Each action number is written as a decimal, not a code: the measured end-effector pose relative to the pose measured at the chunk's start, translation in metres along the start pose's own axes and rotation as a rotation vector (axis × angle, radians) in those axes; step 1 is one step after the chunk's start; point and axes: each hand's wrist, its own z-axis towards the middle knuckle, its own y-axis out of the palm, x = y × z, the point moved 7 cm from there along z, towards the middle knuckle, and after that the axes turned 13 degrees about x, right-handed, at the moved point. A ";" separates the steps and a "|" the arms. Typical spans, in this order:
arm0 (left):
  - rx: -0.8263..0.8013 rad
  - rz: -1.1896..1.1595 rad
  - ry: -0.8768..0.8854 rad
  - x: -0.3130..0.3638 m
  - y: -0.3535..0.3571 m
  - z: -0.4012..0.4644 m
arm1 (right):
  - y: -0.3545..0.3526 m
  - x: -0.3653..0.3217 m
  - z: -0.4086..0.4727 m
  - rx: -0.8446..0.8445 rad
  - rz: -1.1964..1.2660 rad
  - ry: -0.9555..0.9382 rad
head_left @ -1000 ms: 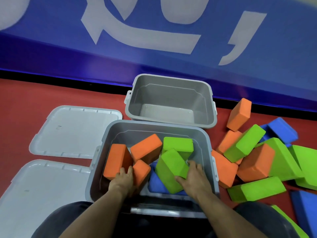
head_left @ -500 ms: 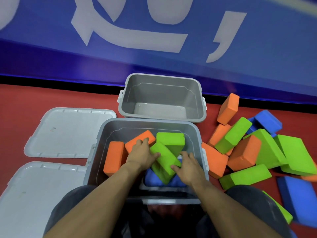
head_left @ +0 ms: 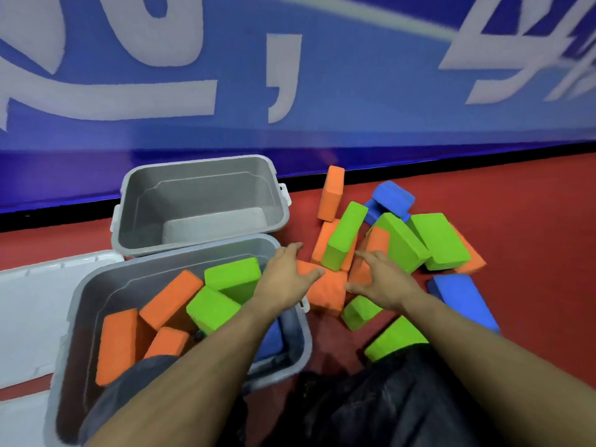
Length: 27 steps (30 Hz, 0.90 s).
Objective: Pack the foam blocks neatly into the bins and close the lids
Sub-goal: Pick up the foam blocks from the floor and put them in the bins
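The near grey bin [head_left: 80, 304] holds several orange and green foam blocks, with a blue one half hidden under my left forearm. Behind it stands a second grey bin [head_left: 200, 175] with nothing inside. A loose pile of orange, green and blue blocks [head_left: 400, 240] lies on the red floor to the right. My left hand [head_left: 283, 275] and my right hand [head_left: 383, 282] are stretched out over the pile's near edge, fingers spread, holding nothing. Between them lies an orange block [head_left: 325, 291] beside the bin's right rim.
Two white lids [head_left: 29, 317] lie flat on the floor left of the bins. A blue padded wall with white lettering [head_left: 290, 75] runs along the back. My dark-trousered knees [head_left: 371, 408] are at the bottom, close to the near bin.
Both hands have left the near bin and swung right toward the loose pile. The view has turned right with them. The blocks they touched stay in the bin.
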 end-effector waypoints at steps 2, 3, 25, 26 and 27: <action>-0.045 0.026 0.051 0.021 0.025 0.002 | -0.014 0.050 -0.005 0.005 0.005 0.088; -0.074 0.043 0.072 0.029 0.040 0.004 | -0.015 0.075 -0.009 0.005 0.010 0.132; -0.520 0.378 0.045 -0.027 0.339 0.028 | 0.236 0.290 -0.114 -0.067 0.545 1.196; -0.505 0.373 0.036 -0.028 0.342 0.030 | 0.242 0.289 -0.114 -0.022 0.586 1.219; -0.485 0.368 0.027 -0.029 0.344 0.032 | 0.252 0.290 -0.116 0.002 0.606 1.230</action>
